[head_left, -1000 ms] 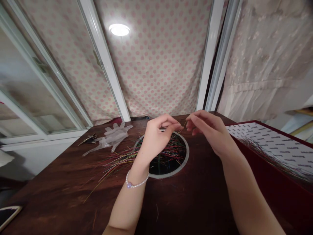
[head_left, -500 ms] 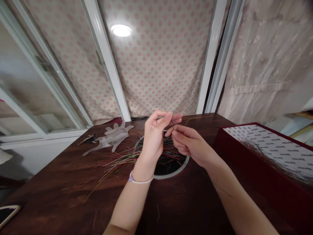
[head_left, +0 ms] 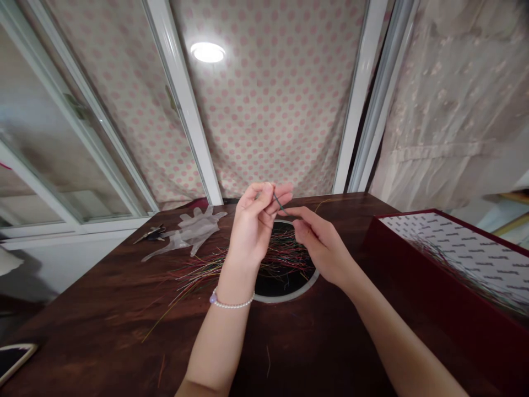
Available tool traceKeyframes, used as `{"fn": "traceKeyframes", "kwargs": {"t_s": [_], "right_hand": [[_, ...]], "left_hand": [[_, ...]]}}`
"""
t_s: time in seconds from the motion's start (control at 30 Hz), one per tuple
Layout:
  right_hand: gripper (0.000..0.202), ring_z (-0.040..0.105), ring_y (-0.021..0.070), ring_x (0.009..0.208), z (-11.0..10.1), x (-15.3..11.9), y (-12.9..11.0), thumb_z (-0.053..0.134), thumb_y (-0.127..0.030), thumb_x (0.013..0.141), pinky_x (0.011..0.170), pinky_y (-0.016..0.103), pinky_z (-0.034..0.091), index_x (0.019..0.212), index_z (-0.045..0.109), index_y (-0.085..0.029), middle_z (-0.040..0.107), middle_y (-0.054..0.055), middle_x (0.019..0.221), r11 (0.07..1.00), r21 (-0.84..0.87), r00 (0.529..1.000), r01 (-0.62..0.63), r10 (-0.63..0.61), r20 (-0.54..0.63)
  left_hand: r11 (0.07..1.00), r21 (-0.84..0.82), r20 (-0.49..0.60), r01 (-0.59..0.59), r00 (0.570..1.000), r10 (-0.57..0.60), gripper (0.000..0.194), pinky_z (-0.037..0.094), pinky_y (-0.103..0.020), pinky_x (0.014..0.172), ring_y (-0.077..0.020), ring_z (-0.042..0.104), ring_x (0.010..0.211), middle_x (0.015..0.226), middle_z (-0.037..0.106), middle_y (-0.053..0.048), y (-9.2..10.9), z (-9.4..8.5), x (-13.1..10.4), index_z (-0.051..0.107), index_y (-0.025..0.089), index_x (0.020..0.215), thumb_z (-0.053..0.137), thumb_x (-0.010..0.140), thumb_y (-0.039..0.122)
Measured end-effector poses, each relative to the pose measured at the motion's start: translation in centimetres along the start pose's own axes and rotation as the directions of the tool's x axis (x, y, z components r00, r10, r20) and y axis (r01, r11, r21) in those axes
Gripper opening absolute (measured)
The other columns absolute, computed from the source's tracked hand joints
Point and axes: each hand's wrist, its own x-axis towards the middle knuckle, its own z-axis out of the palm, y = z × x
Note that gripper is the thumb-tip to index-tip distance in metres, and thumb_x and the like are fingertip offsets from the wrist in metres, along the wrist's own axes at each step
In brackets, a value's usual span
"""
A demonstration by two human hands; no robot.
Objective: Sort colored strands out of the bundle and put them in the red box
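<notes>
My left hand, with a beaded bracelet at its wrist, is raised over the round dark tray and pinches a thin green wire between thumb and index finger. Its other fingers are stretched out behind. The wire slants down to my right hand, whose index finger reaches along it while the thumb and remaining fingers are curled in; the exact grip there is partly hidden. Below both hands, a loose bundle of thin coloured wires lies across the light-rimmed tray, spilling out on the left.
A clear plastic glove and keys lie at the left rear of the brown table. On the right stands a dark red box with more wires inside. A phone-like object is at the left edge.
My left hand has shifted slightly left, drawing apart from the right hand, so more of the green wire shows between them. My right index finger has straightened.
</notes>
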Motion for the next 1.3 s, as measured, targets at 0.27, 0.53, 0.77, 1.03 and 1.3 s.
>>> {"fn": "traceKeyframes", "kwargs": {"t_s": [0.27, 0.53, 0.77, 1.03, 1.3], "right_hand": [[0.030, 0.042, 0.0092, 0.056, 0.2, 0.3, 0.4, 0.031, -0.010, 0.091, 0.060, 0.023, 0.034, 0.107, 0.055, -0.018, 0.042, -0.004, 0.062, 0.973, -0.202, 0.993, 0.115, -0.115, 0.011], [0.020, 0.040, 0.0087, 0.055, -0.4, 0.3, -0.2, 0.032, -0.012, 0.091, 0.058, 0.022, 0.032, 0.089, 0.051, -0.018, 0.043, -0.003, 0.063, 0.950, -0.293, 0.994, 0.111, -0.105, 0.037], [0.021, 0.039, 0.0110, 0.052, -1.3, 0.0, -0.4, 0.032, -0.014, 0.090, 0.056, 0.024, 0.028, 0.078, 0.049, -0.020, 0.044, -0.003, 0.059, 0.858, -0.501, 0.990, -0.112, 0.138, 0.014], [0.019, 0.043, 0.0130, 0.046, -3.1, -3.2, -1.3, 0.028, -0.021, 0.091, 0.052, 0.025, 0.031, 0.087, 0.047, -0.020, 0.049, -0.001, 0.058, 0.772, -0.609, 0.983, -0.183, 0.156, -0.098], [0.024, 0.057, 0.0224, 0.052, -15.4, -9.1, -0.6, 0.035, -0.043, 0.082, 0.053, 0.031, 0.040, 0.082, 0.049, -0.023, 0.060, 0.005, 0.063, 0.465, -0.751, 0.881, -0.469, 0.191, -0.432]], "left_hand": [[1.000, 0.003, -0.084, 0.024, 0.996, -0.024, 0.010, 0.055, -0.026, 0.075, -0.0158, 0.065, 0.099, 0.108, 0.068, -0.007, -0.6, -1.0, 0.8, 0.053, 0.021, 0.084, 0.046, 0.088, 0.027], [0.994, 0.046, -0.111, -0.097, 0.989, 0.102, 0.010, 0.054, -0.025, 0.078, -0.0130, 0.066, 0.095, 0.095, 0.070, -0.002, -1.6, -2.2, 1.5, 0.054, 0.023, 0.083, 0.050, 0.086, 0.031], [0.985, -0.067, -0.182, -0.160, 0.973, 0.145, 0.007, 0.052, -0.023, 0.078, -0.0089, 0.067, 0.085, 0.088, 0.070, 0.001, -1.2, -2.1, 1.8, 0.050, 0.023, 0.078, 0.053, 0.084, 0.025], [0.992, -0.001, 0.189, -0.130, 0.974, 0.128, 0.005, 0.047, -0.033, 0.094, -0.0168, 0.067, 0.095, 0.098, 0.071, -0.005, 0.5, -2.3, 1.0, 0.056, 0.022, 0.084, 0.059, 0.083, 0.026], [0.865, 0.199, 0.151, -0.461, 0.886, 0.437, 0.030, 0.046, -0.040, 0.097, -0.0267, 0.051, 0.121, 0.122, 0.060, -0.005, 5.5, -2.5, -3.2, 0.057, 0.027, 0.109, 0.065, 0.080, 0.024]]}}
